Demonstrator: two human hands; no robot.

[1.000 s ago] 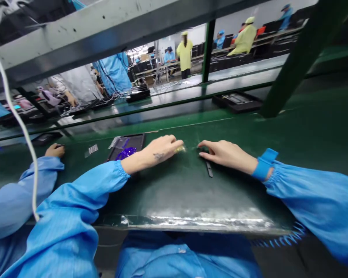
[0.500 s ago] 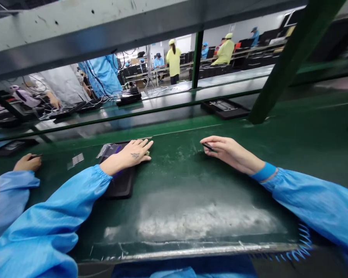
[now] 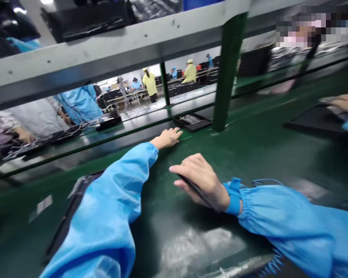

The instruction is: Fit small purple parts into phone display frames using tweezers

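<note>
My left hand [image 3: 167, 139] is stretched out over the far part of the green bench, fingers extended, with nothing seen in it. Just beyond its fingertips lies a black tray [image 3: 201, 124] with pale metal-looking pieces inside. Nearer to me, my right hand [image 3: 199, 178] is closed around a slim black tool [image 3: 193, 188] that runs back along the palm; blur hides its exact kind. Under my left sleeve, a second dark tray [image 3: 64, 222] is mostly covered.
A small sheet with pale labels [image 3: 44, 204] lies at left. A green post [image 3: 229, 73] rises behind the far tray, below an overhead shelf [image 3: 110, 50]. At right, another person's hand [image 3: 346, 102] is over a dark tray [image 3: 313, 119]. A blue coiled cord [image 3: 274, 264] hangs by the front edge.
The view has swung to the right. My left hand has left the near tray and reached forward to the far one. My right hand has turned, still holding the black tool.
</note>
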